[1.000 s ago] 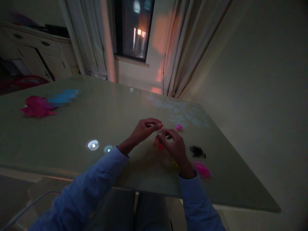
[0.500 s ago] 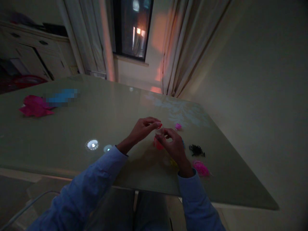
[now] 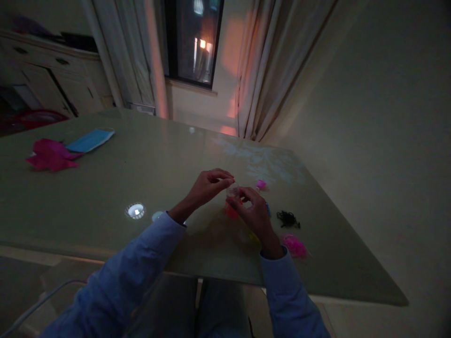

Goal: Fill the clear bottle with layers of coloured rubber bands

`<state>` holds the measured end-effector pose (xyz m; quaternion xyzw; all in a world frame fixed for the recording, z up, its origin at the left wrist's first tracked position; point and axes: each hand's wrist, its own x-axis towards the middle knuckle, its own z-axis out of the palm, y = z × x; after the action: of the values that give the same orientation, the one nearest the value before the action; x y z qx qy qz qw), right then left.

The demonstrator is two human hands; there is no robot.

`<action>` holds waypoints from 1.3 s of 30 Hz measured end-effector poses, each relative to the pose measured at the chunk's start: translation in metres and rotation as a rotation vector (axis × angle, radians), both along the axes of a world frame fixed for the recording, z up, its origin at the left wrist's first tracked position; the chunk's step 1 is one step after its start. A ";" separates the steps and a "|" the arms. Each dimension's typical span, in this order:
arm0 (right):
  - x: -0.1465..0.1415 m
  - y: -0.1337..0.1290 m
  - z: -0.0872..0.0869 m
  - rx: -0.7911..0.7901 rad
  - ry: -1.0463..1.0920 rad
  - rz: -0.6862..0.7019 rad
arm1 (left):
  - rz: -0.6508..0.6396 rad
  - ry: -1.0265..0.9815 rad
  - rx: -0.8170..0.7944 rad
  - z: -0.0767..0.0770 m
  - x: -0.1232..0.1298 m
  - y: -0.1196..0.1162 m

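A small clear container [image 3: 232, 189] is held over the table, with my right hand [image 3: 252, 209] pinched on its right side. My left hand [image 3: 211, 184] is at its top left, thumb and fingers brought together at the rim; whatever they hold is too small to make out. Red material [image 3: 232, 211] shows just below the container, partly behind my right fingers. Beyond my right hand lies a pink piece [image 3: 261, 184]. A blue bit [image 3: 268, 209] and a yellow bit [image 3: 253, 238] are partly hidden by that hand.
To the right are a black tangled bundle [image 3: 288, 219] and a pink stringy bundle [image 3: 294, 245]. Far left on the table [image 3: 158, 155] lie a crumpled magenta cloth [image 3: 52, 155] and a blue face mask [image 3: 91, 140]. Curtains and a window stand beyond the table.
The red bit that showed at my left fingertips above the container is no longer seen there. My left hand has shifted very slightly left; my right hand has hardly moved.
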<state>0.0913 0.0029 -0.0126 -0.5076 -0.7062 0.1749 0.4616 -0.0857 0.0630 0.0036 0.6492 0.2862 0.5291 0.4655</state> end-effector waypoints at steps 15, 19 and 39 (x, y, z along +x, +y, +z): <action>0.000 0.005 -0.009 0.172 -0.255 0.003 | 0.076 0.545 0.619 -0.001 -0.010 -0.005; -0.001 0.005 -0.009 0.211 -0.296 0.020 | 0.063 0.605 0.640 0.000 -0.010 -0.005; -0.005 0.005 -0.011 0.220 -0.431 0.022 | 0.139 0.521 0.572 -0.010 -0.003 0.002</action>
<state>0.0867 0.0083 -0.0237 -0.4724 -0.8086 -0.0105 0.3505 -0.0889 0.0651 -0.0066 0.8442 0.2792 0.4353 0.1407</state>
